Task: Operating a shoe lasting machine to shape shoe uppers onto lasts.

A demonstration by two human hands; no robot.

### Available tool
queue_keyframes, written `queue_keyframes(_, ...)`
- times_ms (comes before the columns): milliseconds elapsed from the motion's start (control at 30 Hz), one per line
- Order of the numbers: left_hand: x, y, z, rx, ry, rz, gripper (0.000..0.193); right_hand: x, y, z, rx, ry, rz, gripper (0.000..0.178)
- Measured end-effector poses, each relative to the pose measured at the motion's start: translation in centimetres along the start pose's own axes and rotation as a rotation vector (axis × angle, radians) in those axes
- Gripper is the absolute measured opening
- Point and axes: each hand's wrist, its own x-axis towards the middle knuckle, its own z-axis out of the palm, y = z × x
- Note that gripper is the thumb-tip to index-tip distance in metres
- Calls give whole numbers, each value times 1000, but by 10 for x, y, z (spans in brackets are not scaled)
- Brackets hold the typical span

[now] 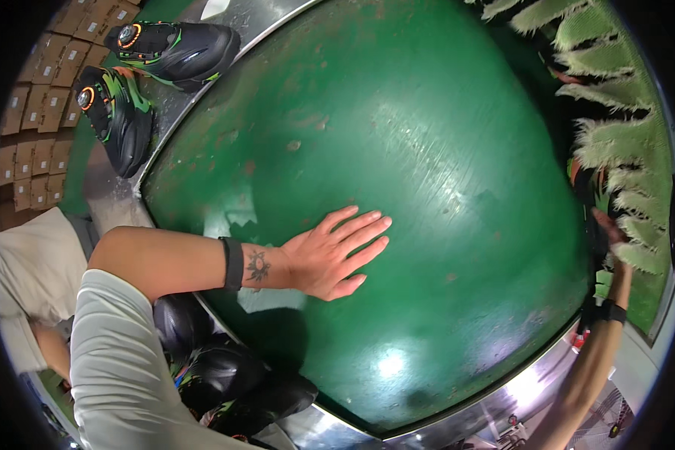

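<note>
My left hand lies palm down on the green belt, its fingers spread and nothing in them. A dark band circles that wrist. At the far right, my right hand reaches in beside the frayed green strips and is closed on a dark shoe with orange on it. The strips hide part of the shoe and of those fingers. Two black shoes with green and orange trim, one farther back and one nearer, stand on the metal edge at the upper left.
More black shoes crowd the metal rim below my left forearm. Another person's pale sleeve and arm show at the left edge. Stacked brown cartons stand at the upper left. The metal rim curves along the near side of the belt.
</note>
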Motion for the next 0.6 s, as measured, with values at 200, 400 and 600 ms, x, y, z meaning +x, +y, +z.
queue_keyframes(200,0,7,-1,66,-34,-21,62,-49,-57,78,-334,626,117,86)
queue_keyframes(400,-9,15,-10,55,37,-19,63,-147,-91,174,-97,785,-59,73)
queue_keyframes(600,6,97,-41,-594,-85,-553,66,-474,-137,333,1309,223,407,84)
